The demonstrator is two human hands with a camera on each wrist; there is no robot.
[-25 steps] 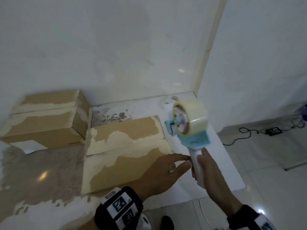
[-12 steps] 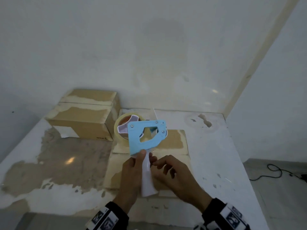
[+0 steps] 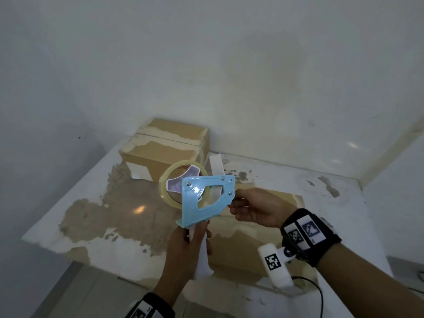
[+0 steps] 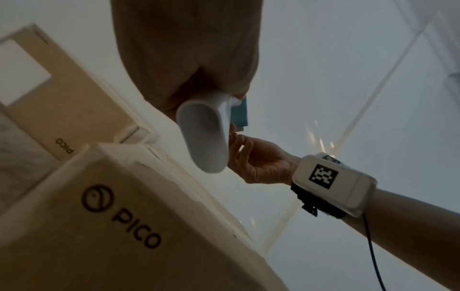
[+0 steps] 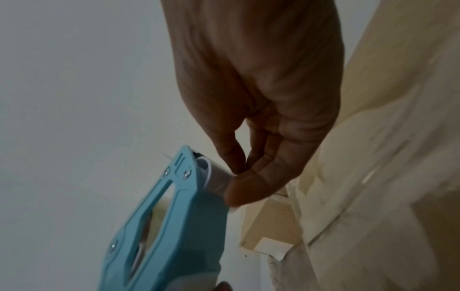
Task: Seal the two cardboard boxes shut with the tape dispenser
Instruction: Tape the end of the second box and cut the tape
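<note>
left hand (image 3: pixel 183 251): grip wrapped round white handle of the tape dispenser (image 3: pixel 206 198), held above the near box (image 3: pixel 241 246) | right hand (image 3: pixel 257 208): thumb and finger pinch the tape end at its front; far box (image 3: pixel 165 150) behind the dispenser, on the surface (image 3: pixel 321 196)
</note>
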